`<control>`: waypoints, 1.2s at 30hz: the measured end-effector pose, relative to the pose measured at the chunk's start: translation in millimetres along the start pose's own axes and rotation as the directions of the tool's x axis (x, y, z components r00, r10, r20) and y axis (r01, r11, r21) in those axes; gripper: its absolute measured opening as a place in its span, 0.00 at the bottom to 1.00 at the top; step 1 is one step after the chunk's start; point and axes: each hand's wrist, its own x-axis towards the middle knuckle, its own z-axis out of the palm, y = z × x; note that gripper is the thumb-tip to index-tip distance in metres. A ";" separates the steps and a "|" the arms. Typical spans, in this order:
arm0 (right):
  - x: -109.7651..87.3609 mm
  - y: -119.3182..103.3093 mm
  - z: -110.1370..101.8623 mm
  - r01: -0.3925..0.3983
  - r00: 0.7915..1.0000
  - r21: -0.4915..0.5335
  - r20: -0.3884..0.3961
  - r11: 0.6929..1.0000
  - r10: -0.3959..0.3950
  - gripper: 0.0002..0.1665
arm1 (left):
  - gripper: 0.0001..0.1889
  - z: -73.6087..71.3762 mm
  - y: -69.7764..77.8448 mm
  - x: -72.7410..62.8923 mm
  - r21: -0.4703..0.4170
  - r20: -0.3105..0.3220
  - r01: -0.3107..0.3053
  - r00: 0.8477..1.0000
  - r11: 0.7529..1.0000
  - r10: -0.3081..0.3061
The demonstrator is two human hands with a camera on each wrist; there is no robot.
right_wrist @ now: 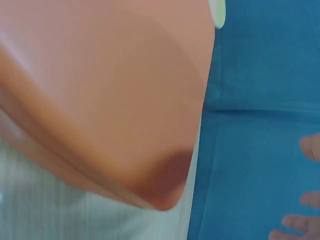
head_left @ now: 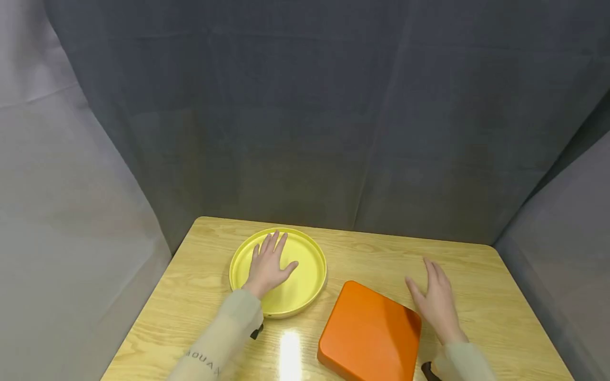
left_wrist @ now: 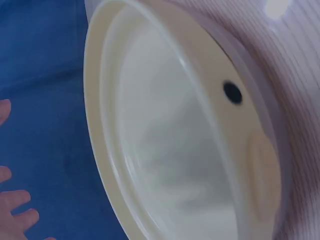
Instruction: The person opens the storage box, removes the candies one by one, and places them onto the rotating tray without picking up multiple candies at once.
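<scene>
Left of orange box (head_left: 371, 338): yellow round tray (head_left: 305, 275) on tabletop (head_left: 371, 259), left hand (head_left: 268, 269) over it, fingers spread. Just right of box: right hand (head_left: 437, 302), fingers extended.

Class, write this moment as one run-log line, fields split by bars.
left hand: fingers spread, over yellow dish | right hand: holding nothing, beside orange box | dish and box: apart on wooden table
</scene>
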 end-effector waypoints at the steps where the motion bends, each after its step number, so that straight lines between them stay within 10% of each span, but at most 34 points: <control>1: -3.3 -2.1 0.0 -0.013 1.000 0.041 -0.004 0.999 0.013 0.42 | 0.41 -0.4 3.0 -2.3 -0.021 -0.004 -0.008 1.000 1.000 0.008; 16: -73.7 -25.2 9.2 -0.191 0.971 0.252 -0.093 0.949 0.220 0.37 | 0.35 10.5 65.0 -54.4 -0.352 -0.028 -0.152 0.988 0.923 0.152; 26: -127.9 -23.3 42.3 -0.325 0.896 0.264 -0.224 0.908 0.385 0.34 | 0.32 30.3 91.2 -87.4 -0.548 0.167 -0.033 0.975 0.836 0.148; 36: -168.7 23.2 108.8 -0.484 0.797 0.267 -0.259 0.834 0.545 0.42 | 0.29 49.4 92.6 -102.0 -0.592 0.178 -0.006 0.974 0.806 0.138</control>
